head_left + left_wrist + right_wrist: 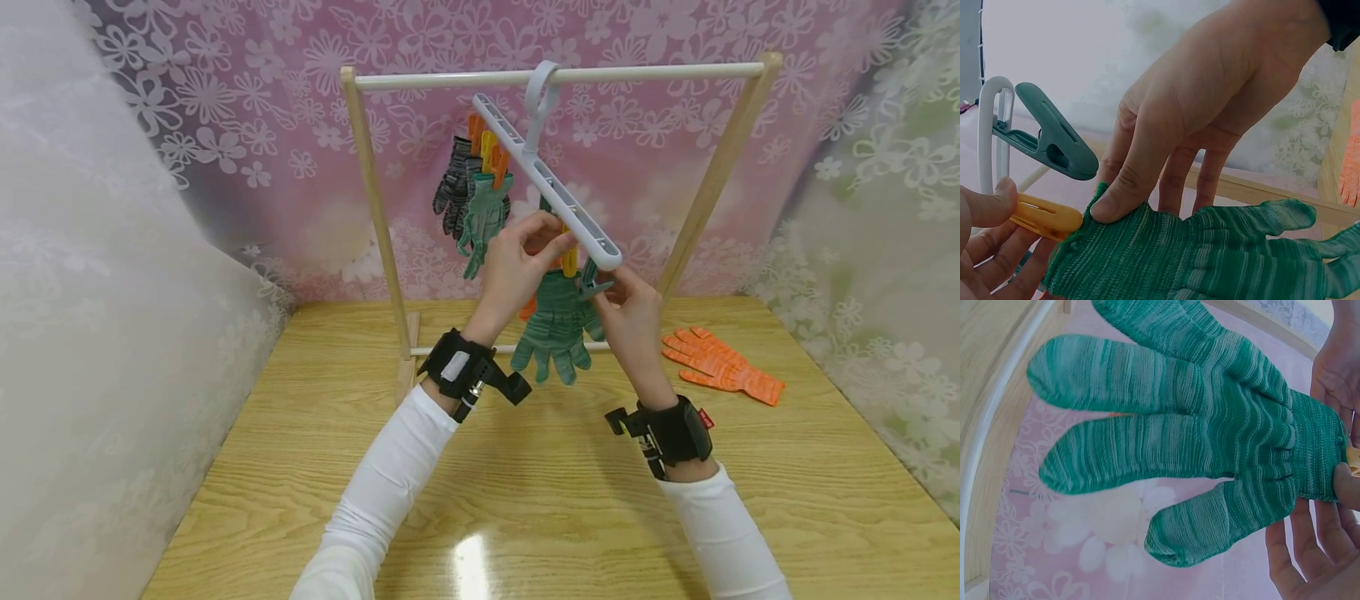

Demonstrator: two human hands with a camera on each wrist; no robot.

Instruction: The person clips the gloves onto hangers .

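Note:
A green striped knit glove (557,321) hangs fingers down below the near end of a white clip hanger (562,198). My left hand (517,260) pinches a yellow clothespin (1047,215) at the glove's cuff. From the other side, my right hand (633,315) holds the cuff between thumb and fingers; in the left wrist view its thumb (1107,206) presses the cuff's edge. Beside the yellow clothespin, a dark green clothespin (1054,137) hangs from the hanger's end with nothing in it. The right wrist view shows the glove's spread fingers (1122,450).
The hanger hooks over the white rail (667,72) of a wooden-sided stand (375,200). Orange and yellow clothespins (489,152) on its far half hold a lighter green glove (486,217) and dark grey gloves (452,183). An orange glove (723,367) lies on the wooden table (555,500) at right.

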